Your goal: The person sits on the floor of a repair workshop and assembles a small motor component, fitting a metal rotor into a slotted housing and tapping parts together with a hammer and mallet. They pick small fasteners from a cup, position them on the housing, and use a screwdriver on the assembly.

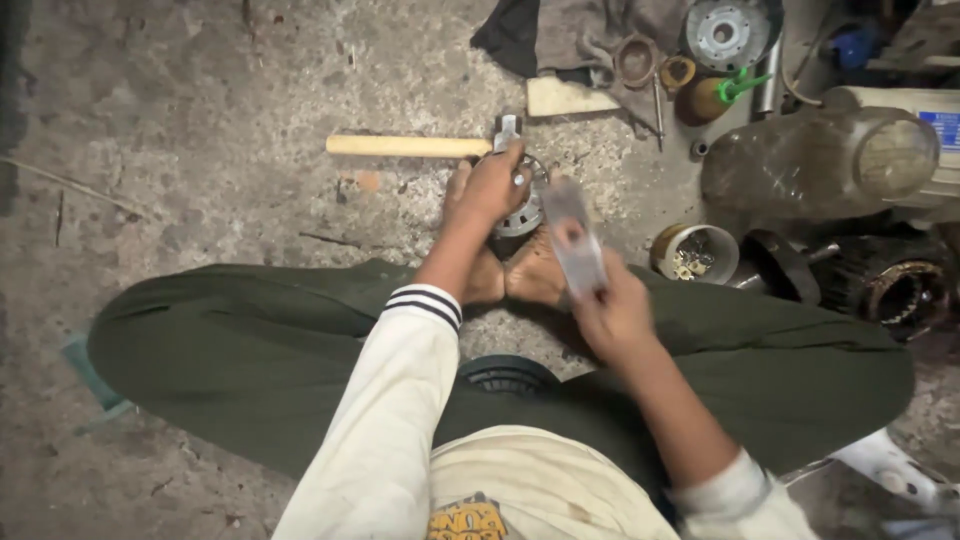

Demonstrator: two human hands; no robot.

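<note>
The left hand [495, 185] reaches forward with the arm nearly straight, its white sleeve with 2 dark cuff stripes pushed up the forearm. The fingers curl down over the top of a round metal motor housing [522, 212], a ribbed, silvery cast part that stands on the concrete floor [200, 200] just ahead of the person's bare feet [520, 278]. The grip is closed over the part's upper rim.

The right hand [615, 310] is drawn back nearer the body, elbow bent, sleeve pushed up to the elbow. It is closed around the lower end of a flat grey metal tool [575, 240], which points up and forward toward the housing. The tool is blurred, so its exact kind cannot be told; its tip lies just beside the housing, and whether they touch is unclear.

The person sits cross-legged in dark green trousers, the soles of both feet pressed together just beneath the housing.

Just beyond the left hand lies a hammer [420, 146] with a pale, smooth wooden handle and a steel head, flat on the rough, stained grey concrete. To the right stands a small round tin [695, 252] holding small brass-coloured bits, with a dark stator showing copper windings [905, 292] further right. Further out lie a large dusty clear plastic jar [820, 160] on its side, a crumpled dark cloth [570, 35], and a round silvery flange [728, 32].
</note>
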